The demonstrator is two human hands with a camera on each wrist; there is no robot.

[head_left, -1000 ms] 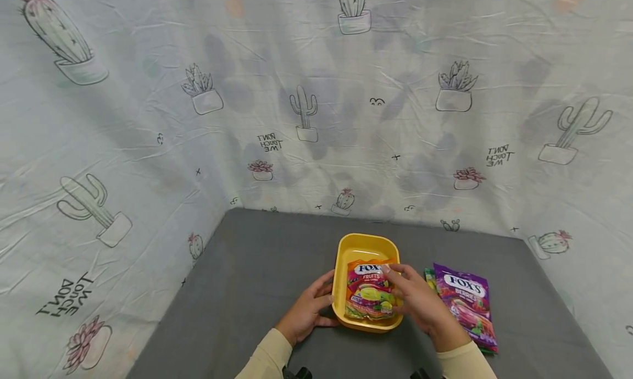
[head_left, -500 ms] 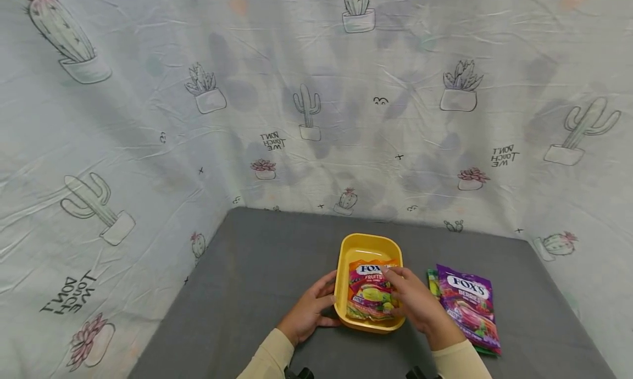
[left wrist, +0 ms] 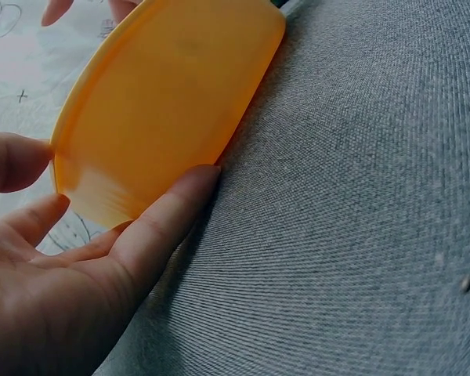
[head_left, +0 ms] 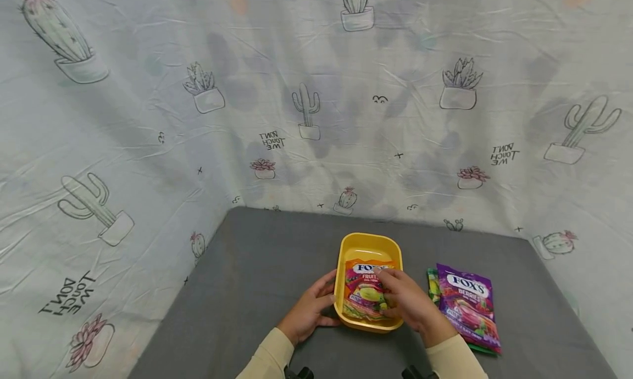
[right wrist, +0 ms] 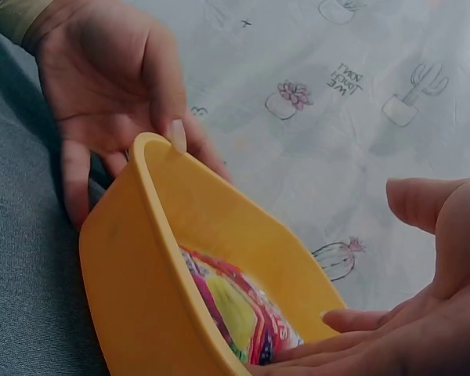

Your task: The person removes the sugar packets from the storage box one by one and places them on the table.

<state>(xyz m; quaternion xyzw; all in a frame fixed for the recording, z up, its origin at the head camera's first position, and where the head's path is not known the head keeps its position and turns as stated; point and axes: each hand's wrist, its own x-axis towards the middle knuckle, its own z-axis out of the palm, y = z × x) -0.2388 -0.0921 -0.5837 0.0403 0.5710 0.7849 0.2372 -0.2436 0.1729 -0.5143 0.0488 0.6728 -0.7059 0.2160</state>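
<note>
A yellow rectangular tub (head_left: pixel 345 252) stands on the grey table. In its near part lies a red and orange FOX'S Fruits candy bag (head_left: pixel 360 294), face up. My left hand (head_left: pixel 310 307) is at the tub's left side, its fairly straight fingertips touching the outer wall and rim. In the left wrist view the thumb lies low along the yellow wall (left wrist: pixel 172 94). My right hand (head_left: pixel 415 305) reaches over the right rim. Its straight fingers (right wrist: pixel 337 348) press against the bag inside, and the thumb stands apart from them in the right wrist view.
To the right of the tub lies a purple FOX'S Berries bag (head_left: pixel 470 305), on top of a green bag (head_left: pixel 433 284) that mostly hides beneath it. A pale cactus-print cloth (head_left: pixel 321 165) hangs behind and beside the grey table (head_left: pixel 277 247).
My right hand has moved a little left, and the Fruits bag has shifted left inside the tub. The left hand stays against the tub's side.
</note>
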